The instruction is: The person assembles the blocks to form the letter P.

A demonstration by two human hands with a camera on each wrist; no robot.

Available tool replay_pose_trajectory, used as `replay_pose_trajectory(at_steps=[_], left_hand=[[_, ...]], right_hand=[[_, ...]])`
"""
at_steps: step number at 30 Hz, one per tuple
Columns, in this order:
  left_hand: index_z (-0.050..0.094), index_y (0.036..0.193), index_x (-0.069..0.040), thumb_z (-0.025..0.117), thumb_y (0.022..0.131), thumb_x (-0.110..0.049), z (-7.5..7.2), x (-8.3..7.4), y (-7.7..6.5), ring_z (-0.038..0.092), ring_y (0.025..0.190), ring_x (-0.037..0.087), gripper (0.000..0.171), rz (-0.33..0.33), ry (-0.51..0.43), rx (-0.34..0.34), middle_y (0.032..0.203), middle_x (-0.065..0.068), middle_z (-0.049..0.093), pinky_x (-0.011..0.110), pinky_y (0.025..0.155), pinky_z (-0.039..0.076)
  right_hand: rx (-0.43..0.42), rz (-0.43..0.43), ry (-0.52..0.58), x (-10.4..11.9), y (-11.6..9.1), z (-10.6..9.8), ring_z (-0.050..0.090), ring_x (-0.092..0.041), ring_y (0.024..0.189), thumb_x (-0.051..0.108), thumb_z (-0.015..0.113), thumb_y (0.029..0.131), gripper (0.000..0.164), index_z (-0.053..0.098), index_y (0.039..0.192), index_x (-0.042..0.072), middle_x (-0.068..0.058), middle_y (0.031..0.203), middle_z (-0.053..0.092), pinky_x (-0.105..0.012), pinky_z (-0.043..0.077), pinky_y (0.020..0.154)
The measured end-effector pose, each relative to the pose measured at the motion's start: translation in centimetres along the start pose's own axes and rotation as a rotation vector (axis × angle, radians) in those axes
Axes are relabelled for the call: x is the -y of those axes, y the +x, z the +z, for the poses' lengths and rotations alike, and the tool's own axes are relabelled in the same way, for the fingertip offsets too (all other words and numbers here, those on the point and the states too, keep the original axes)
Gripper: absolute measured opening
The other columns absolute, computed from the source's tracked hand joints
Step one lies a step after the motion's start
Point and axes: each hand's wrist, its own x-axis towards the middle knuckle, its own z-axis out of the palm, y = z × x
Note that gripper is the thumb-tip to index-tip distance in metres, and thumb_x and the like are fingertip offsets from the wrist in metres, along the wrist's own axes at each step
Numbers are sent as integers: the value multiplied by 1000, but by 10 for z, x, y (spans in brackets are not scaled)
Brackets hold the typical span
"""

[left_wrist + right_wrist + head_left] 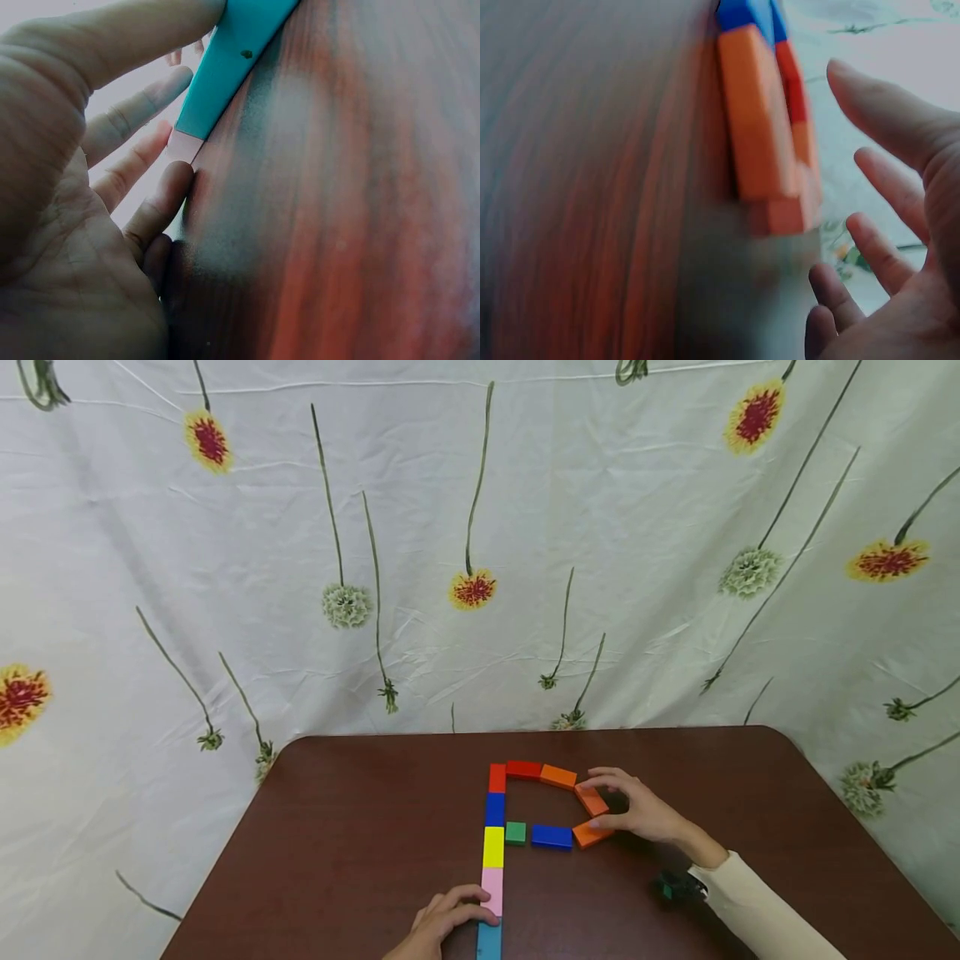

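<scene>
Flat coloured blocks lie on a dark brown table, forming a straight column with a loop on its upper right. My left hand [446, 922] is at the column's lower left, its fingertips at the pink block [492, 887] and light blue block [490, 942]. In the left wrist view its fingers are loosely spread along one side of the light blue block [225, 71]. My right hand [647, 810] is at the loop's right side, near two orange blocks [592, 802]. The right wrist view shows its fingers spread, apart from the orange block [757, 120].
Yellow [493, 847], blue [495, 810] and red [497, 778] blocks continue the column upward. A green block [515, 833] and another blue block [552, 837] make the loop's lower side, with a gap between them. Behind the table [360, 827] hangs a flowered white cloth [420, 652].
</scene>
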Motion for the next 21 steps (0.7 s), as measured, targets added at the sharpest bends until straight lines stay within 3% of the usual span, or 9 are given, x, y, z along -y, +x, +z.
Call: replay_pose_trajectory(at_steps=[5,8,14,21], left_hand=[[65,122,-33,83,79,-33,0,0,0,38,110,4,46,7,6,-7,136,-5,51,44,82,30],[65,122,-34,83,79,-34,0,0,-1,38,111,4,46,6,4,-7,137,-5,51,43,82,30],[65,122,-34,84,78,-32,0,0,-1,38,110,4,48,10,-3,-9,137,-5,51,43,81,29],[65,123,-34,83,78,-33,0,-2,-1,38,110,4,48,-7,-12,-1,137,-5,50,43,82,30]], right_hand=[[70,-25,28,-11,1,-2,41,-45,131,27,78,88,58,57,140,10,-24,153,36,-68,30,104],[90,-38,62,-13,1,-3,37,-48,135,25,78,88,58,57,140,8,-26,153,35,-72,25,105],[91,-53,55,-12,0,-2,33,-52,137,23,78,88,54,59,136,7,-25,151,39,-78,9,103],[77,-62,36,-13,0,0,36,-50,135,21,78,88,50,61,134,9,-24,149,41,-75,9,102]])
